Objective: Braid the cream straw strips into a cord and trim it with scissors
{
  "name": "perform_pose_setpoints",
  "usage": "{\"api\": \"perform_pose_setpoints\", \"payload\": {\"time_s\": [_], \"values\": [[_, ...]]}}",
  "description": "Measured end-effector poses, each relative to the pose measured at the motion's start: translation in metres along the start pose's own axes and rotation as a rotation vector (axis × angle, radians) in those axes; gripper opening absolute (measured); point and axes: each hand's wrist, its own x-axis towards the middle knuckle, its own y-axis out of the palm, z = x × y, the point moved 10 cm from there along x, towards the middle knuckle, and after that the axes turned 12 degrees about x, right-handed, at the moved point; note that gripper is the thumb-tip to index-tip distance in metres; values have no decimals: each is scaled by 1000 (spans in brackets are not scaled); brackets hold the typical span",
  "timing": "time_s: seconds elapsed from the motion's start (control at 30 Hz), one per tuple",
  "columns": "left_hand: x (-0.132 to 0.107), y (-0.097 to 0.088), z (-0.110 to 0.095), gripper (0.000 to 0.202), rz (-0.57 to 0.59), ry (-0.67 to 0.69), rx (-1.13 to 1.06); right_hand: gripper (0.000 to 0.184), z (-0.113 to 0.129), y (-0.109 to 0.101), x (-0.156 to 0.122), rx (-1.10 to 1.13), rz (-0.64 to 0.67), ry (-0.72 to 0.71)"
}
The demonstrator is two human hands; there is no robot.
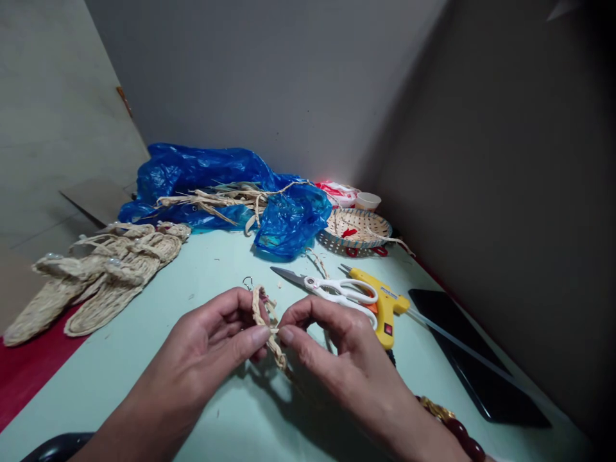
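Note:
A small braided straw strip (258,307), bent into a loop with a metal ring (248,282) by its top, is held up over the table. My left hand (219,340) is closed on it, thumb pressing the front of the braid. From the other side my right hand (325,337) pinches a thin pale strand of the straw between thumb and forefinger. The braid's loose tail hangs down between both hands. White-handled scissors (337,290) and a yellow glue gun (382,301) lie just beyond my right hand.
Woven straw slippers (125,276) stand at the left. A blue plastic bag (206,167) with dry straw stalks (216,202) lies at the back, beside a woven basket (385,228) and a small cup (368,201). At right are a black tablet-like slab (471,353) and walls.

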Motion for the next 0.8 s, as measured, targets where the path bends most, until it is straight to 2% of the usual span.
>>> {"api": "perform_pose_setpoints", "payload": {"time_s": [0.13, 0.3, 0.5, 0.63, 0.8], "values": [[-3, 0, -3, 15, -37, 5, 40, 10, 17, -1, -5, -162, -67, -213], [-6, -1, -1, 16, -73, -10, 85, 7, 39, 10, -19, -352, -53, -509], [-1, 1, 1, 18, -29, 16, 100, 7, 47, 22, -32, -503, -49, -707], [0, -1, 3, 13, -15, 20, 74, 7, 45, 21, -29, -482, -32, -661], [-1, -1, 8, 12, -10, -8, 18, 6, 29, 4, -14, -298, -62, -388]]}}
